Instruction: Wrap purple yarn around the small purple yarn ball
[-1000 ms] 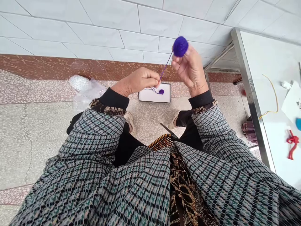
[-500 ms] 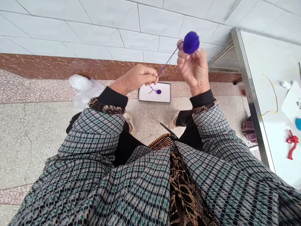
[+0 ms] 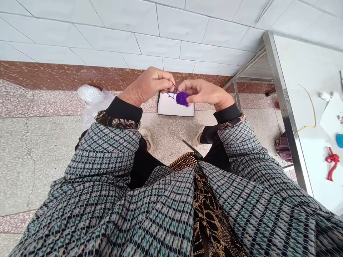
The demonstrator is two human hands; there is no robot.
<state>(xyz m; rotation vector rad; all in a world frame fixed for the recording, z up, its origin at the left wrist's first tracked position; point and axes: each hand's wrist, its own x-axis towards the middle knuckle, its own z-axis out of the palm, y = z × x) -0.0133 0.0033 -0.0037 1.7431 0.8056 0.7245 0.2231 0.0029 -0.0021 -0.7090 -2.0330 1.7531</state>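
Observation:
A ball of purple yarn (image 3: 182, 99) is in my right hand (image 3: 205, 93), gripped between thumb and fingers. My left hand (image 3: 153, 85) is closed in a pinch on the purple yarn strand (image 3: 175, 87), just left of the ball. A loose curl of strand hangs below the left fingertips. Both hands are held above a shallow white box (image 3: 171, 108) with a dark rim on the floor. The smaller purple ball inside that box is hidden now behind the yarn and my right hand.
Clear plastic wrap with a white ball (image 3: 89, 94) lies on the floor at the left. A metal-framed white table (image 3: 288, 107) stands at the right, with a yellow cord (image 3: 313, 107) and a red knotted cord (image 3: 332, 162) on it. A tiled wall (image 3: 171, 46) rises ahead.
My right hand has come down and left with the yarn ball, from high up to close beside my left hand. My left hand has shifted slightly left and up, still pinching the strand.

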